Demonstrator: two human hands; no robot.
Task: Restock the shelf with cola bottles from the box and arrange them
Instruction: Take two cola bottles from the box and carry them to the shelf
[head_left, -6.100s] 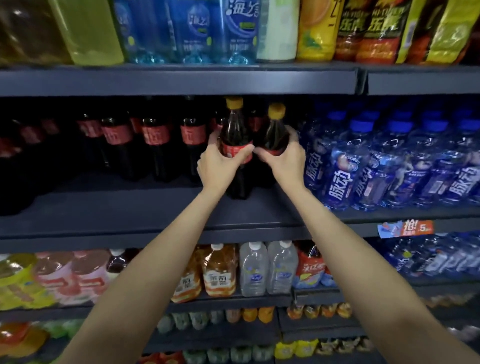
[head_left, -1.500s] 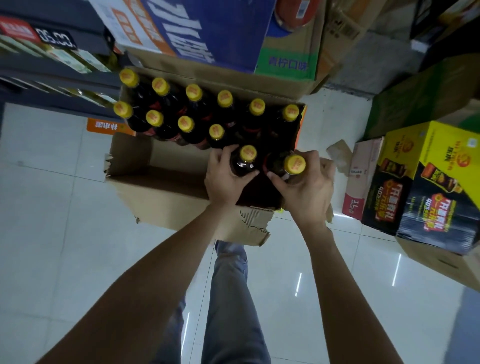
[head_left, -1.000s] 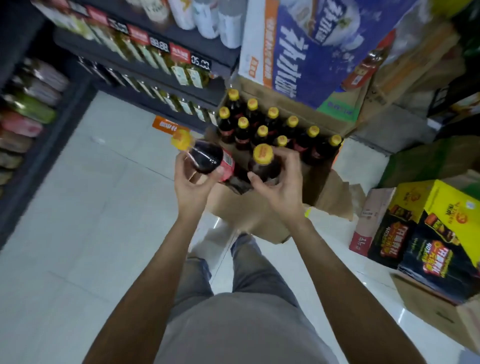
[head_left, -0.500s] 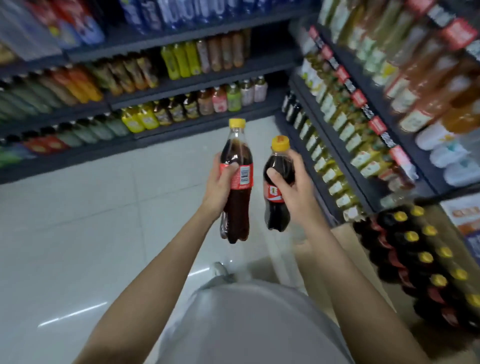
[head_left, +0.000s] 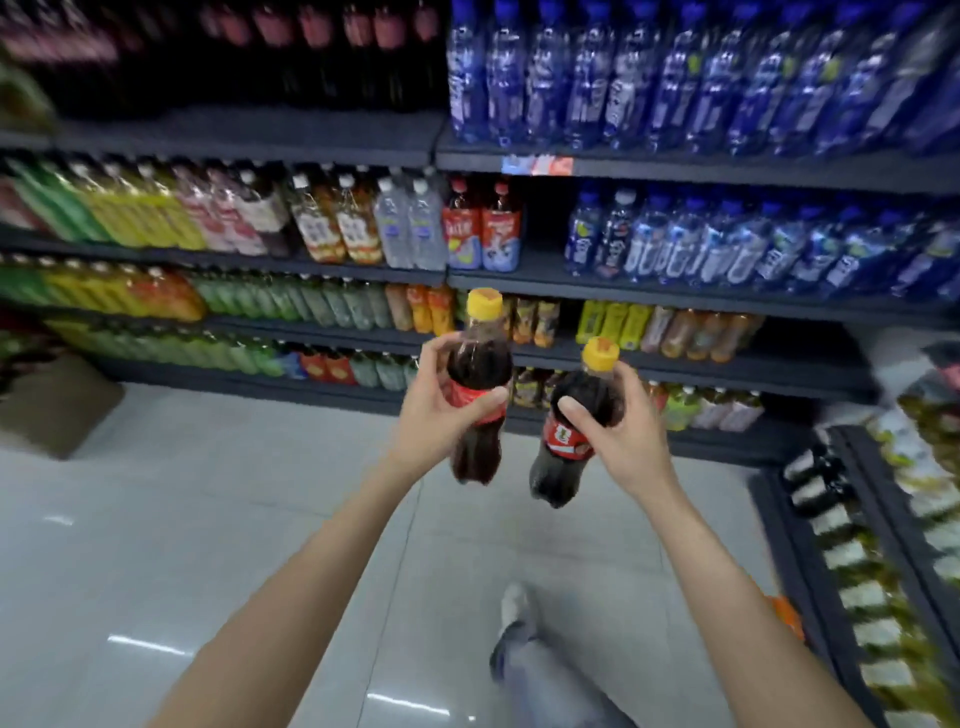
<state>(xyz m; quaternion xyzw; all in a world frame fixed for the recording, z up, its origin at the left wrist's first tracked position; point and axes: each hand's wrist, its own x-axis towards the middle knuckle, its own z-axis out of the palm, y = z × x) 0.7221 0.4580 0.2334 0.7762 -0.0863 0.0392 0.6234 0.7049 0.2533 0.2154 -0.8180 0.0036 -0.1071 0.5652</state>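
Holding two cola bottles up over open aisle floor, one per hand. Left hand (head_left: 439, 410) wraps its fingers (head_left: 480, 399) round the left cola bottle (head_left: 478, 384) at the red label, thumb side at 9 o'clock of the bottle, yellow cap clear above the hand. Right hand (head_left: 621, 434) grips the right cola bottle (head_left: 566, 441) at the shoulder, thumb across the front, fingers curled behind, bottle tilted with its base toward 7 o'clock. Bottles near each other, not touching.

Room to move: pale tiled floor (head_left: 182, 519) open from 6 to 9 o'clock; cardboard box (head_left: 52, 405) on floor at 9 o'clock by the shelf base. Dark shelving (head_left: 675, 174) runs across 10 to 2 o'clock, its bottom edge meeting the floor just behind the bottles. A second shelf unit (head_left: 852, 571) closes off the 4 o'clock side, blurred.

Shelves carry blue water bottles (head_left: 727, 78) at 1 o'clock, dark cola bottles (head_left: 311, 47) at 11 o'clock top row, green and yellow drinks (head_left: 130, 208) at 10 o'clock. Person's leg and shoe (head_left: 514, 597) at 6 o'clock.
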